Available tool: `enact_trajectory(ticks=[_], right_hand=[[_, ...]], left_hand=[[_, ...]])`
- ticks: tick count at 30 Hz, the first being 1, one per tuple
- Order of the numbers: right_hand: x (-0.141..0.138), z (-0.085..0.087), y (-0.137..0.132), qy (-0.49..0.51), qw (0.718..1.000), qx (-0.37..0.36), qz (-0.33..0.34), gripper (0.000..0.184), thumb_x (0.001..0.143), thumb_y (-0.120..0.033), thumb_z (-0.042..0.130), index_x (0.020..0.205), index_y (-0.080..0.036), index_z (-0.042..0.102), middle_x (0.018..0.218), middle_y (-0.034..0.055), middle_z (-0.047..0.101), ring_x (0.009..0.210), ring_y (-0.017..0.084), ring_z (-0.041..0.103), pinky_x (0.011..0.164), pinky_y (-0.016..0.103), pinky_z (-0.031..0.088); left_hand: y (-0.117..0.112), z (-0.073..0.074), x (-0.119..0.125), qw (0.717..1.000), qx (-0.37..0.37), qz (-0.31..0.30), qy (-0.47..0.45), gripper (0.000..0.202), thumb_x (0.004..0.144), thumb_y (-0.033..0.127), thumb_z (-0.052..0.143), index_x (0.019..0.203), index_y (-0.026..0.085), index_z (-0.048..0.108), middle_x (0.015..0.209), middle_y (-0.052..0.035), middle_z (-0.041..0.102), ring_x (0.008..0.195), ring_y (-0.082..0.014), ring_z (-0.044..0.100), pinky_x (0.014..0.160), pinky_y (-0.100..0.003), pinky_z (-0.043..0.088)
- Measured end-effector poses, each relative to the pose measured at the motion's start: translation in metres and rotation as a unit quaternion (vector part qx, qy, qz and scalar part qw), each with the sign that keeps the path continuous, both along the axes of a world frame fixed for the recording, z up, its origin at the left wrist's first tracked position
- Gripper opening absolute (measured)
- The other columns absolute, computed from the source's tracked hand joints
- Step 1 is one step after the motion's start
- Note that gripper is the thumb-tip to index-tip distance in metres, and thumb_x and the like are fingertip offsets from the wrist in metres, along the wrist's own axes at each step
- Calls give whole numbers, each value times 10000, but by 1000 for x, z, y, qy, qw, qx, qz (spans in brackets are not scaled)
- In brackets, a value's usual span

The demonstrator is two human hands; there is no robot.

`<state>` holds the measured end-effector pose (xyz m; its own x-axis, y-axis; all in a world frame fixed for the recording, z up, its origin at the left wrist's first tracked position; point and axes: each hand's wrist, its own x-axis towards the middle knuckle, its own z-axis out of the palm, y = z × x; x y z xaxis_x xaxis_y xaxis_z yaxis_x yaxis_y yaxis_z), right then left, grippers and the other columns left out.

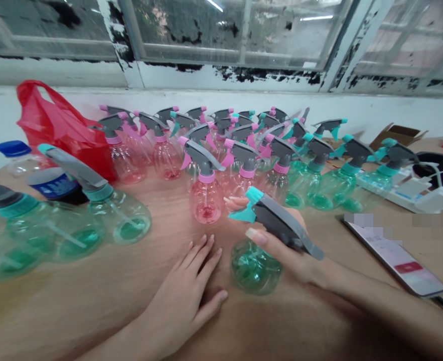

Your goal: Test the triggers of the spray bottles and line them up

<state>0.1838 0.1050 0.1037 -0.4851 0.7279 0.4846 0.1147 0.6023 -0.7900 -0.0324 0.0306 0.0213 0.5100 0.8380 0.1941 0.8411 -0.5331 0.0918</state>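
My right hand [285, 250] is wrapped round the neck of a green spray bottle [254, 271] with a grey and teal trigger head; the bottle stands upright or nearly so, its base at the table. Flat on the wooden table [123, 311] lies my left hand [185, 281], fingers stretched out and holding nothing, just left of that bottle. A pink spray bottle [206, 200] stands directly beyond my fingertips. More pink and green spray bottles crowd behind it. To the left, several green spray bottles [131, 220] stand close together.
A red plastic bag [63, 120] and a blue-capped drink bottle [51, 183] sit at the back left. On the right lie a phone [394, 255] with a cable and a white power strip [409, 190]. An open cardboard box [398, 134] is behind, below the windows.
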Motion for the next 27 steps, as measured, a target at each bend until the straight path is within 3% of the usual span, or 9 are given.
enact_trajectory(ticks=[3,5,7,10,14,18,23,27], right_hand=[[2,-4,0,5,1000,15,-15,288,852,-512,604,745,-248,569,567,-41,449,463,122,379,428,260,336],[5,-7,0,-7,999,37,-31,340,832,-563,608,740,-240,556,557,-51,415,459,114,357,423,254,318],[10,-11,-1,-32,996,68,-50,326,821,-557,629,868,-236,594,608,-44,475,493,121,410,468,261,386],[22,-20,-6,-67,990,101,-72,438,800,-508,684,1134,-255,559,849,9,618,674,173,565,632,308,507],[41,-26,-21,-130,976,121,-130,453,795,-445,717,1162,-264,523,1051,47,630,947,237,627,795,355,535],[48,-26,-32,-180,957,160,-163,329,842,-458,657,1079,-251,561,989,52,642,897,236,641,752,353,550],[31,-25,-29,-208,956,157,-136,350,855,-457,642,1120,-244,558,1013,63,666,888,243,652,720,349,545],[-4,-24,-21,-188,960,167,-125,372,819,-487,679,1041,-207,577,882,46,660,773,213,631,679,331,516]], left_hand=[[0,1,1,1000,-10,8,6,602,966,468,499,1445,113,412,1521,-168,358,1398,-322,331,1100,-509,339],[-1,2,3,1000,-18,13,10,613,965,482,498,1439,102,421,1524,-173,346,1401,-322,325,1101,-507,337],[-1,3,4,1000,-19,14,13,620,967,482,494,1438,86,423,1522,-183,344,1398,-325,330,1101,-514,335],[-2,2,5,1000,-13,13,11,607,970,467,495,1428,73,438,1515,-190,356,1391,-334,341,1101,-519,333],[-8,0,7,1000,-2,10,15,571,955,432,530,1391,67,489,1483,-203,407,1369,-346,378,1099,-518,338],[-18,1,5,1000,20,0,25,544,941,402,556,1368,67,512,1456,-209,448,1339,-360,421,1066,-519,384],[-34,0,-11,997,82,-14,-2,391,961,312,514,1254,62,582,1323,-196,589,1222,-336,548,966,-472,486],[-54,-12,-18,983,138,-114,-38,212,970,138,464,1094,139,636,961,-91,724,920,-220,675,853,-348,537]])
